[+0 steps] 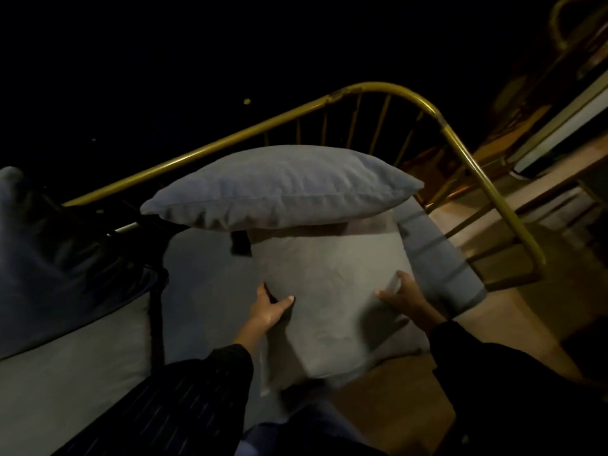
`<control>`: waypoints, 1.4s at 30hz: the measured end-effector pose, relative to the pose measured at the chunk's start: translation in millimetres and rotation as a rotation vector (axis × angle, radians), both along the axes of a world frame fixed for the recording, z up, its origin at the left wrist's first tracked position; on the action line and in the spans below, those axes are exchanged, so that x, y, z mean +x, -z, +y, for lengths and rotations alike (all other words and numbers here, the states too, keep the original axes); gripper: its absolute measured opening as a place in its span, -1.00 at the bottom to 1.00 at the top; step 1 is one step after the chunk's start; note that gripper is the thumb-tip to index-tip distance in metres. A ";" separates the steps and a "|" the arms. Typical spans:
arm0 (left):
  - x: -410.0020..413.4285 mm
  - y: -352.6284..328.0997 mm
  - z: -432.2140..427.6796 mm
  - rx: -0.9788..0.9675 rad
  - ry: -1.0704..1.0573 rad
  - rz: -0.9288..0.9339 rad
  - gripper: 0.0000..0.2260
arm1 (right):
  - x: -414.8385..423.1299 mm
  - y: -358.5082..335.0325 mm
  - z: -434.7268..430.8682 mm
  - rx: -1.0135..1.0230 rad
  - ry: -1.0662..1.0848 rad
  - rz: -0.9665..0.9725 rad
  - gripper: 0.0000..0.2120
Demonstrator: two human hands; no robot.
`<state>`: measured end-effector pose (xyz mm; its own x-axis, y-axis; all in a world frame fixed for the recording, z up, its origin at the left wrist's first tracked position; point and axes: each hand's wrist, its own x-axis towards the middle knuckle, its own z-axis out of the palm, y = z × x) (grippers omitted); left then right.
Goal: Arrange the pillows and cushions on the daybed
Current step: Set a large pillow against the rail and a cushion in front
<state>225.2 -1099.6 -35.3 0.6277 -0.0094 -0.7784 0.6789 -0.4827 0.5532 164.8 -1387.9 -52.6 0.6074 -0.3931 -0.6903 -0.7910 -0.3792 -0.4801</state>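
Two hands on the white pillow: our left hand and right hand curl their fingers round its sides; just past our fingers, the grey cushion sits on top, by the daybed rail.

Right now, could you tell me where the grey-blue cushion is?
In the head view, the grey-blue cushion sits centre frame, lying on the far end of the white pillow that both hands grip, just in front of the daybed's brass rail.

Both hands hold a white pillow under a grey cushion.
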 end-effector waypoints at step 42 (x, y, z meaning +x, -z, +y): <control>18.4 -10.3 92.6 -0.273 -0.599 -0.194 -0.03 | -0.9 -58.5 21.2 0.407 0.397 -0.296 -0.09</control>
